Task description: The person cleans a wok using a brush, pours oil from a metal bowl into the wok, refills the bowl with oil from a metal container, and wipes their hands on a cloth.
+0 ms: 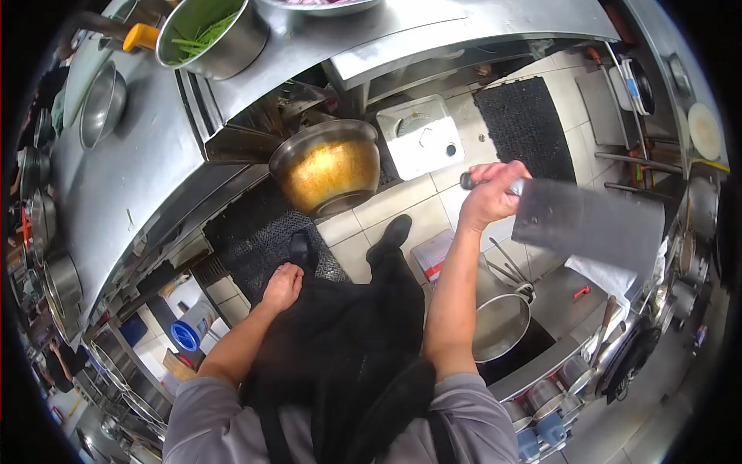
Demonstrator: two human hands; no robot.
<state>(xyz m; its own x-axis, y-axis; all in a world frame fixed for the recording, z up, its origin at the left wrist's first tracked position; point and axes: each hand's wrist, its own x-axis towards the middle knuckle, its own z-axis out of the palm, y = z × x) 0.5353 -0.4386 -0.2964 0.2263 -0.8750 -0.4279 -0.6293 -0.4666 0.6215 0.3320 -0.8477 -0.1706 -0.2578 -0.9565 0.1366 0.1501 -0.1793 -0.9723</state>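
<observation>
My right hand [498, 193] is wrapped round the handle of a cleaver [591, 228]. The broad metal blade points to the right, held up above the floor and the counter, and its far end is slightly blurred. My left hand [284, 287] hangs low beside the black apron [332, 332], its fingers curled in, with nothing visible in them. Beyond my left hand, on the floor side, stands a large stained metal bowl [328, 166].
A steel counter [154, 170] runs along the left and top, bearing a pot [220, 54] of cut greens and a metal bowl [103, 104]. A pan [502, 329] sits at the right. A white lid-like tray [421, 139] and black mats [525, 127] lie on the tiled floor.
</observation>
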